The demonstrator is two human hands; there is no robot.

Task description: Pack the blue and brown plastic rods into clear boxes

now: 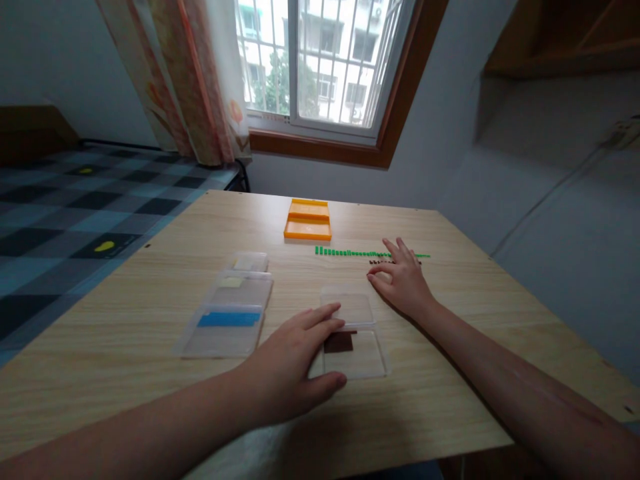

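My left hand (300, 360), fingers stretched out, lies over the left side of a clear hinged plastic case (373, 353). Dark brown strips (339, 343) sit side by side in its near half. Farther right, my right hand (403, 277) has thumb and index finger pinched together just above the tabletop, its other fingers raised. What the pinch holds, if anything, is too small to make out. Beside those fingertips runs a short row of small dark pieces (375, 262), partly hidden by the hand. Behind it stretches a long row of small green pieces (345, 253), decreasing in height toward the right.
On the left, a larger clear case (225, 343) holds blue strips (229, 319), with a smaller clear case (250, 261) behind it. An orange open case (307, 235) lies near the far edge of the wooden table (125, 333). A bed (100, 200) adjoins the left.
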